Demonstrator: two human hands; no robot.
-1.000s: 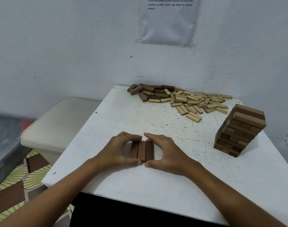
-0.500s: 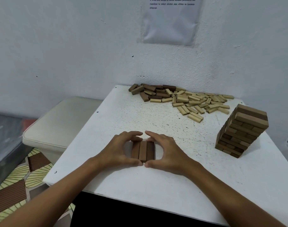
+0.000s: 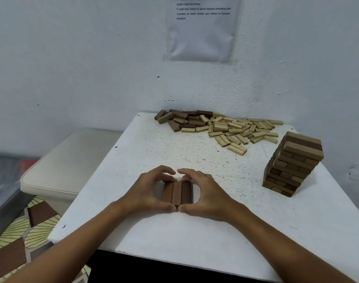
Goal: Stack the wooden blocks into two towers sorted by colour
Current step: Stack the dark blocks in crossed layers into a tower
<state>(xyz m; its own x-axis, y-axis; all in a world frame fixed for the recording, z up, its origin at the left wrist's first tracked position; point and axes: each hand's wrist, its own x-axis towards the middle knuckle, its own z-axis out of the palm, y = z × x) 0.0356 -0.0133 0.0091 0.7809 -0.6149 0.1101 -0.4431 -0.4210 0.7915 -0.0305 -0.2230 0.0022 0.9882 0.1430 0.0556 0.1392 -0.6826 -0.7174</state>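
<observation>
brown blocks (image 3: 177, 193), three side by side, flat

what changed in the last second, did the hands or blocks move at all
Very little. The left hand and right hand still cup the row of three dark blocks lying side by side on the table; the fingertips have closed in slightly over its far end. No block was picked up or let go. The dark tower and the loose pile stayed as they were.
</observation>
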